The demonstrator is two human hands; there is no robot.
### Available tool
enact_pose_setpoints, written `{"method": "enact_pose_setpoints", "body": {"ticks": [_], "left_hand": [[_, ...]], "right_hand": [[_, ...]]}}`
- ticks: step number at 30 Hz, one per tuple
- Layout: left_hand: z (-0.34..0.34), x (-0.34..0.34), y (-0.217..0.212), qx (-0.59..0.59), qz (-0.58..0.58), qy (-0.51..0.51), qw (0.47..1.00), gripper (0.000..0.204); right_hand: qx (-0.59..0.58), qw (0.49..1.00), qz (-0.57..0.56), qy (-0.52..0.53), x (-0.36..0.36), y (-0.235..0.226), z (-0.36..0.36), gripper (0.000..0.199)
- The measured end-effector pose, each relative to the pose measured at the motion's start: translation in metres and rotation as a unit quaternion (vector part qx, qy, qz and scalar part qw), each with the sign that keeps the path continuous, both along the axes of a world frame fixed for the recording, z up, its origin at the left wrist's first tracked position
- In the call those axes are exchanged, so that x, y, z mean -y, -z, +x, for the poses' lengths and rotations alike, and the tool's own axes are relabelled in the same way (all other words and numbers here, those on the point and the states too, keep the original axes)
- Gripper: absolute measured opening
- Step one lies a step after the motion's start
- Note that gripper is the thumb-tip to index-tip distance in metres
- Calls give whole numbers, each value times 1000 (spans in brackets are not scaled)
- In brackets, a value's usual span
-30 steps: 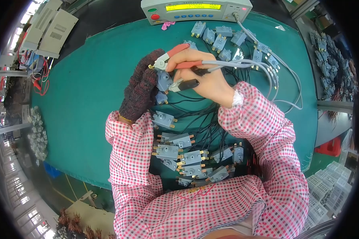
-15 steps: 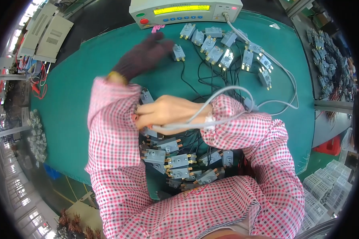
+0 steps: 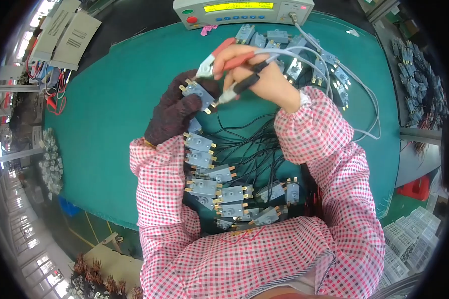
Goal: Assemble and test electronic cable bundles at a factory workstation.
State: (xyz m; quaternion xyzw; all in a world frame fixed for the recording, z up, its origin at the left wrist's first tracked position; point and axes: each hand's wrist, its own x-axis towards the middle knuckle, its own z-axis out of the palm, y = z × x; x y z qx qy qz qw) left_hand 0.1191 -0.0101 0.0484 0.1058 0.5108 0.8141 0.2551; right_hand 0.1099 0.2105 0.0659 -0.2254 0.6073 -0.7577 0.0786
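My left hand (image 3: 173, 112), in a dark knitted glove, grips a small grey electrical part (image 3: 198, 94) with brass terminals. Two test clips on grey leads are in my bare right hand (image 3: 264, 82): a red-handled crocodile clip (image 3: 237, 62) and a black-handled one (image 3: 247, 83). The black clip's jaw is at the part's lower right terminal. The red clip's jaw comes close to the upper terminals; whether it touches them I cannot tell. Below my left hand, similar grey parts (image 3: 202, 187) lie in a row, with black wires (image 3: 252, 144) running off to the right.
A test instrument (image 3: 244, 11) with a lit yellow display stands at the back of the green mat (image 3: 100, 134). More grey parts (image 3: 278, 36) lie in front of it. Grey leads (image 3: 366, 94) loop at right. White crates (image 3: 409, 234) and a red bin (image 3: 415, 189) are beyond the right edge.
My left hand has taken hold of a grey part from the far group and drawn it nearer. My right hand has moved up and away from my left sleeve, bringing both clips to the part.
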Motion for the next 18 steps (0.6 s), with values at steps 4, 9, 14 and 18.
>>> {"method": "enact_pose_setpoints", "body": {"ticks": [4, 9, 14, 18], "left_hand": [[-8, 17, 1, -39, -99, 69, 992, 56], [-8, 19, 12, -41, -47, 68, 996, 54], [-9, 15, 15, -48, 3, 77, 996, 51], [-3, 11, 2, -29, 4, 73, 997, 51]], "right_hand": [[12, 999, 35, -34, 11, -2, 6, 22], [-50, 997, 53, 4, 12, 6, 4, 19], [-79, 992, 94, 6, 9, 2, 2, 18], [-116, 986, 115, 17, 8, -2, 2, 19]]}}
